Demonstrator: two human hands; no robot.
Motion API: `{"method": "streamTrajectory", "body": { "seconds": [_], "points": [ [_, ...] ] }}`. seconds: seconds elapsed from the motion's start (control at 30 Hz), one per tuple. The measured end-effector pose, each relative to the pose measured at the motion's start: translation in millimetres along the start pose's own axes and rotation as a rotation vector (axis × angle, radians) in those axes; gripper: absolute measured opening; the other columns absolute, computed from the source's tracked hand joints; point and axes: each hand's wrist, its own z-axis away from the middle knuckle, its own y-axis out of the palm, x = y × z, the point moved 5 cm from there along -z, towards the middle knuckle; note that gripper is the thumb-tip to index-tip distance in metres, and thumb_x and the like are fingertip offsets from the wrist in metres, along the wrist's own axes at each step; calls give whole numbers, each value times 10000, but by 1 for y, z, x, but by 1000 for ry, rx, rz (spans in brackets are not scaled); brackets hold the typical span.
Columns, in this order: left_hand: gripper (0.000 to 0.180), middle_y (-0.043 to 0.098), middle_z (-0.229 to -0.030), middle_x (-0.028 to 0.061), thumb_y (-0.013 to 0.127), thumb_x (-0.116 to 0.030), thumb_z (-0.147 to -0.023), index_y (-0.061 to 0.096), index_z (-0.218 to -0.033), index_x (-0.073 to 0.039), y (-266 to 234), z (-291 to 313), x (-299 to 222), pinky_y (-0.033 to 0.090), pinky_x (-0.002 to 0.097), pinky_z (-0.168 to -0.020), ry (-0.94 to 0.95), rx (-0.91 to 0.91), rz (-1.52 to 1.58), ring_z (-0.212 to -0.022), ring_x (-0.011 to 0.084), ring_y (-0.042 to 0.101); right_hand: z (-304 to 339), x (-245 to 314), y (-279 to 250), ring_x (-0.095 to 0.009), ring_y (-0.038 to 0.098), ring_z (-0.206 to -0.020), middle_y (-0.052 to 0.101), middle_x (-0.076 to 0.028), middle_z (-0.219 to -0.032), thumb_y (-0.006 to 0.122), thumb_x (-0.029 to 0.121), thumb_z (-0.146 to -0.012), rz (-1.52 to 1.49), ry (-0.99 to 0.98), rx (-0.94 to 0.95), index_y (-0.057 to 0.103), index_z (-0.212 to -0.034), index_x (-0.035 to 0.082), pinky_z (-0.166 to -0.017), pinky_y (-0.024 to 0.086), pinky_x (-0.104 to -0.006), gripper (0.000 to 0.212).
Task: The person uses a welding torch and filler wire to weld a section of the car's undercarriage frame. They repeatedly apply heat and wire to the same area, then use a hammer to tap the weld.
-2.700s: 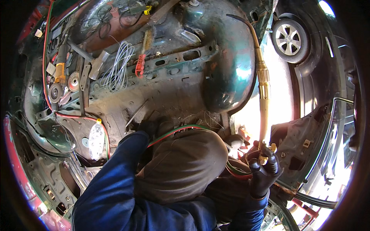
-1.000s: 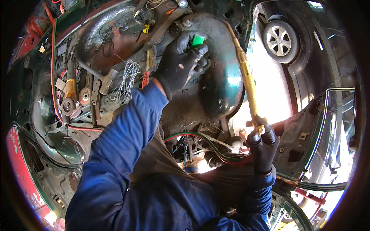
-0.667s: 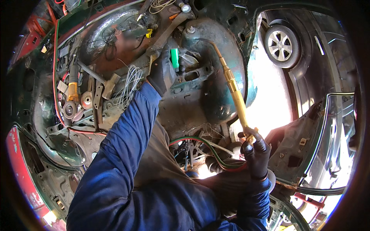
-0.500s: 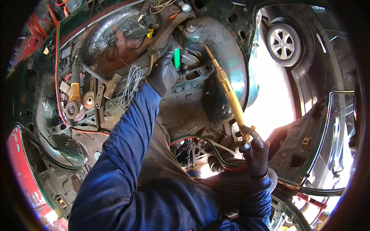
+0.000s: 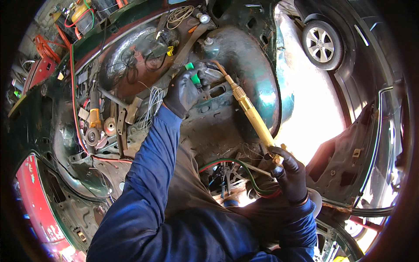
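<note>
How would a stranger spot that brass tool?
Find the rounded green metal bulge right of centre. The brass torch slants across its left side, its lower end in the right hand. Its golden shaft and thin bent tip set it apart from the green item in the left hand.

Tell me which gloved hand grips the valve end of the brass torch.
The right hand, its fingers around the brass torch at the lower end. The left hand instead holds a small green object, near the torch's bent tip.
</note>
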Motion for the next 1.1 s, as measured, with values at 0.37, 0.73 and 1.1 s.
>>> {"method": "streamTrajectory", "body": {
  "seconds": [0.37,0.73,1.1],
  "points": [
    [384,679,-958,5,636,-507,-1051,686,-1211,-161,-15,-5,-5,520,449,-802,-46,-38,-46,-893,214,674,5,5,-7,-187,691,-1085,746,-127,-1250,717,467,-1050,76,-7,-18,679,-1401,24,-968,541,-357,567],
    [425,684,-932,60,576,-562,-1094,660,-1130,-147,-20,-15,0,540,453,-738,7,-10,-64,-795,260,661,2,3,-6,-167,664,-1103,733,-106,-1265,721,453,-1052,45,-17,-8,674,-1412,26,-977,524,-346,560],
    [388,709,-950,37,693,-494,-1056,695,-1198,-134,-11,-20,8,596,451,-812,-25,11,-5,-870,239,705,-2,4,-1,-108,634,-951,725,-53,-1172,717,520,-1040,9,16,-5,673,-1418,29,-867,525,-296,621]
  ]
}}
